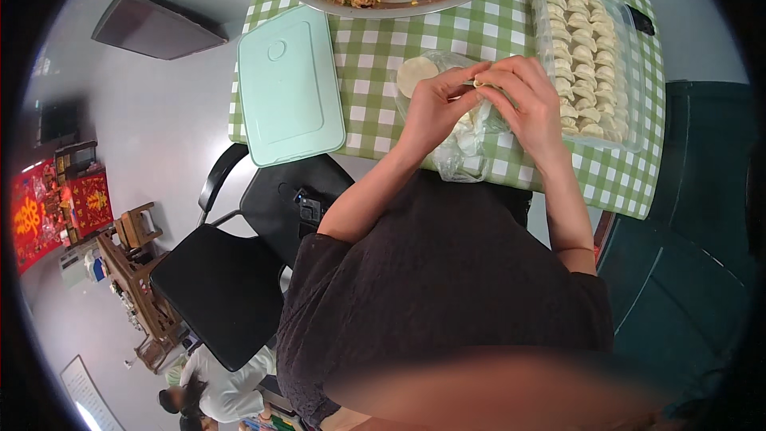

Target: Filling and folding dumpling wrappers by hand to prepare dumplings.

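A dumpling [476, 80] is pinched between left hand [435, 108] and right hand [523, 100]; wrappers [417, 73] at 9 o'clock, tray [630, 80] at 3 o'clock.

Two bare hands are meeting over a green checked tablecloth [511, 32] — the left hand [431, 108] and right hand [523, 100] are pinching a small dumpling [476, 81] between their fingertips. Beneath them, a clear plastic bag [459, 152] of round wrappers [416, 73] is lying. Right of it, a clear tray [630, 80] is holding rows of dumplings; far off, a metal bowl [383, 9] of chopped filling is sitting — a pale green lid [289, 84] is lying at left.
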The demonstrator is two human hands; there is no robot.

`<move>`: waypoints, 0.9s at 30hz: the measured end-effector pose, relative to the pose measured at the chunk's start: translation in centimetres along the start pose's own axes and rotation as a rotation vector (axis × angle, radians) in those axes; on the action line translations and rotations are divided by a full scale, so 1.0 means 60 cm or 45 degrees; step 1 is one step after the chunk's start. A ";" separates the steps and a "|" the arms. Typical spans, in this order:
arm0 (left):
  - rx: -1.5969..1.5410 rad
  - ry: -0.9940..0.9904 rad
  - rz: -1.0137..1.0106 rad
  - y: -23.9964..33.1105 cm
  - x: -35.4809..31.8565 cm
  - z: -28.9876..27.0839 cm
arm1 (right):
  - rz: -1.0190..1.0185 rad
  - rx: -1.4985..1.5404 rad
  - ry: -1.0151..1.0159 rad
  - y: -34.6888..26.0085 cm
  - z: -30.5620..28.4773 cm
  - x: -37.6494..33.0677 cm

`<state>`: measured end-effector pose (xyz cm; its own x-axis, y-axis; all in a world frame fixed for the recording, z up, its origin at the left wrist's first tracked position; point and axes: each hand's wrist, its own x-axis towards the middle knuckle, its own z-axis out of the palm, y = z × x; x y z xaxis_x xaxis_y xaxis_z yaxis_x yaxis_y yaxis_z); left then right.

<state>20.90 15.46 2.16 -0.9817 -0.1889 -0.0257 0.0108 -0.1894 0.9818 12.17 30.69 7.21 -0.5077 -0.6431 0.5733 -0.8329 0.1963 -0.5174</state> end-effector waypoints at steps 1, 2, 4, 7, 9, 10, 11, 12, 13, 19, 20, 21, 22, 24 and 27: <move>0.000 -0.001 0.000 0.002 0.000 0.001 | 0.000 -0.001 0.001 0.000 -0.001 0.001; 0.036 0.015 0.020 0.004 -0.001 0.002 | 0.004 -0.014 -0.028 0.000 -0.001 0.001; 0.072 0.035 0.041 0.003 -0.002 0.002 | 0.005 -0.025 -0.059 0.001 0.001 0.003; 0.121 0.036 0.054 0.000 -0.002 0.000 | -0.046 -0.076 -0.029 -0.002 0.007 0.006; 0.101 0.029 0.053 -0.002 -0.001 -0.001 | -0.014 -0.122 -0.022 -0.004 0.012 0.004; 0.100 0.029 0.052 -0.003 -0.001 0.000 | -0.014 -0.122 -0.023 -0.004 0.014 0.003; 0.097 0.027 0.063 -0.004 0.000 0.000 | 0.001 -0.136 -0.019 -0.003 0.015 0.001; 0.094 0.025 0.073 -0.005 0.001 0.000 | 0.015 -0.150 -0.014 -0.002 0.016 0.001; 0.094 0.023 0.073 -0.003 0.001 0.001 | 0.016 -0.151 -0.014 0.000 0.015 0.000; 0.220 0.072 0.069 -0.001 0.003 -0.002 | -0.064 -0.136 0.017 -0.012 0.009 0.013; 0.216 0.075 0.094 -0.002 0.003 -0.001 | -0.095 -0.173 -0.019 -0.010 0.010 0.014; 0.211 0.078 0.119 -0.004 0.003 0.000 | -0.126 -0.210 -0.055 -0.008 0.011 0.015; 0.212 0.076 0.119 -0.005 0.004 0.001 | -0.126 -0.211 -0.053 -0.005 0.013 0.014; 0.209 0.052 0.146 -0.007 0.003 0.002 | -0.120 -0.237 -0.071 -0.001 0.017 0.012; 0.150 0.035 0.070 -0.009 0.003 0.002 | -0.084 -0.206 -0.062 -0.001 0.019 0.011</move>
<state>20.72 15.62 1.64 -0.9745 -0.2228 0.0255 0.0406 -0.0634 0.9972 12.13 29.39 6.89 -0.4424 -0.6930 0.5692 -0.8908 0.2662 -0.3683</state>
